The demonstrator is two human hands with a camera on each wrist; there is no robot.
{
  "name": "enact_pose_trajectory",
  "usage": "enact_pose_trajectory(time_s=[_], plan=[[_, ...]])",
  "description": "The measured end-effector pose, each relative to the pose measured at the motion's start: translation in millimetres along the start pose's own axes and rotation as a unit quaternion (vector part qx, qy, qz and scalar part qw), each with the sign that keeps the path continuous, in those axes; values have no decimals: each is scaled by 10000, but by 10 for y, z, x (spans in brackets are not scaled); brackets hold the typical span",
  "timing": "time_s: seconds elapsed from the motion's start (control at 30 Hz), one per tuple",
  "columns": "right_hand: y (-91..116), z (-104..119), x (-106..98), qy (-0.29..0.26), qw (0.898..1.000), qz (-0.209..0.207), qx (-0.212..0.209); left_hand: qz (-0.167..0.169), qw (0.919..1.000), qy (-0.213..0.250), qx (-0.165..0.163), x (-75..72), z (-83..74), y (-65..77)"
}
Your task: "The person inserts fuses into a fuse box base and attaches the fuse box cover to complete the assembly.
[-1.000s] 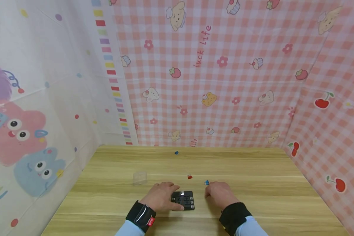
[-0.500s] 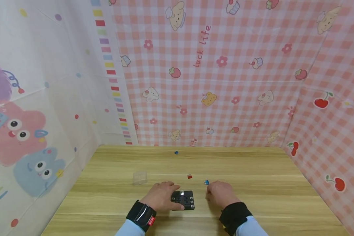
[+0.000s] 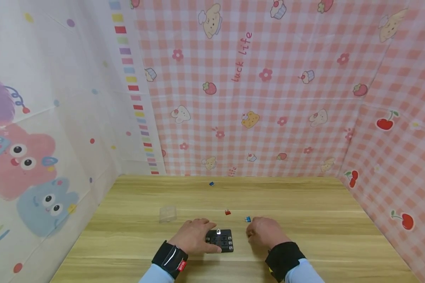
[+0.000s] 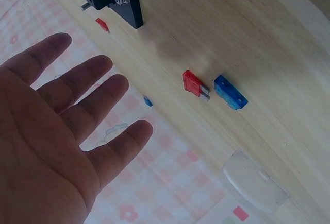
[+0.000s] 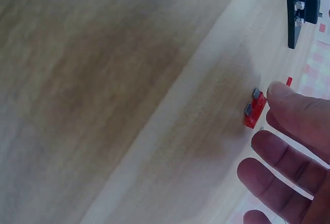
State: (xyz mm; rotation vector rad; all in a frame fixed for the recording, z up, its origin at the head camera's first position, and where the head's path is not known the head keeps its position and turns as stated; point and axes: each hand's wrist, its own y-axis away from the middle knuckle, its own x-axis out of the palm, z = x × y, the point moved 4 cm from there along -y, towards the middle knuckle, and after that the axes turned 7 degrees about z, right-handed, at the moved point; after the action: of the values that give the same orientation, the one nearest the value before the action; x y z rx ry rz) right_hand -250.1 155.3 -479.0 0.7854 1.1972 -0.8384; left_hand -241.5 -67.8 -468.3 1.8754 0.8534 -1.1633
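Observation:
My left hand (image 3: 194,236) lies beside a black fuse box (image 3: 226,240), its thumb tip at the box's front edge. In the left wrist view its fingers (image 4: 103,108) are straight and spread. Right of the box, my right hand (image 3: 267,232) is low over the table with bent fingers. In the right wrist view its thumb and fingertips pinch a red blade fuse (image 5: 256,109) with two metal prongs; the index finger is partly hidden behind the thumb. Just beyond that hand lies a blue blade fuse (image 3: 248,219).
Behind the box lies another red fuse (image 3: 228,212); a blue fuse (image 3: 211,183) is near the back edge. The left wrist view shows a red fuse (image 4: 193,83) and a blue fuse (image 4: 230,92) near the left hand. A clear plastic cover (image 3: 168,214) lies at left.
The right hand's fingers shift very slightly in place. The left hand, the box and the loose fuses stay where they were.

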Motion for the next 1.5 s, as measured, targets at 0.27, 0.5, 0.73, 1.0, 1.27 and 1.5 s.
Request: enact_pose_trajectory(time_s=[0.27,0.5,0.73,1.0,1.27,1.5], plan=[[7,-2,60,40,10000,-12,61,42,10000,46,-29,21,3,19],[-17,-19,84,-135,9997,-94,202,54,10000,-23,-44,31,13,6],[-22,-45,75,-344,9985,-61,425,-50,9999,-106,21,25,13,-10],[-26,-58,95,-417,9976,73,540,-58,9998,-195,14,38,19,-2],[-19,-45,67,-539,9964,133,648,-105,9996,-258,21,16,13,4],[-7,-21,41,-624,9955,210,676,-23,9996,-273,-36,22,22,2]])
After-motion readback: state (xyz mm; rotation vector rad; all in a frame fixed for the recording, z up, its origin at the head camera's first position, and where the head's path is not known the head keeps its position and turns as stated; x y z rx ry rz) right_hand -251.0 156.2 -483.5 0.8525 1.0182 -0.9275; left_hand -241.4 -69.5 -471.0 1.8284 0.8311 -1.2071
